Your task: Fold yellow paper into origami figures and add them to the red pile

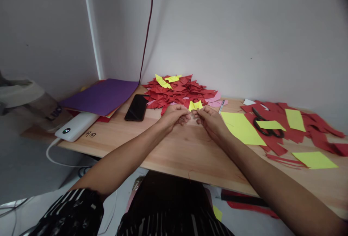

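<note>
A small folded yellow paper [195, 105] is pinched between my two hands above the wooden table, in front of a heap of folded red papers [179, 92]. From the left, my left hand [175, 116] grips its lower left side with thumb and fingers pressed together. My right hand [210, 120] holds the right side in the same way, its fingertips close to those of the left. Two folded yellow pieces [163, 82] rest on top of the red heap. Pink paper [217, 100] shows at the heap's right edge.
A black phone [136, 108], purple sheets [102, 96] and a white power bank [77, 126] with a cable are at the left. On the right are a pen [221, 106], a yellow sheet [241, 127], black-handled scissors [268, 131] and red scraps [320, 138].
</note>
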